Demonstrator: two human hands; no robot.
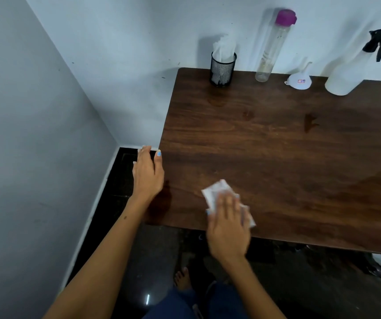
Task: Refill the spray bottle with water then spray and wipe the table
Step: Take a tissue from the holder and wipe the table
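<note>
A dark wooden table point(277, 139) fills the right half of the view. My right hand point(228, 226) lies flat on a folded white tissue point(217, 189) near the table's front edge, fingers straight and blurred. At the table's left edge my left hand point(148, 173) hangs beside the wood, its thumb touching the edge. A white spray bottle point(348, 72) with a black trigger head stands at the back right against the wall. Beside it sits a small white funnel point(299, 80), and a tall clear bottle point(270, 51) with a purple cap.
A black mesh cup point(222, 70) holding white tissues stands at the table's back left corner. Light walls meet in a corner left of the table. The floor below is dark tile, with my bare foot point(181, 278) on it.
</note>
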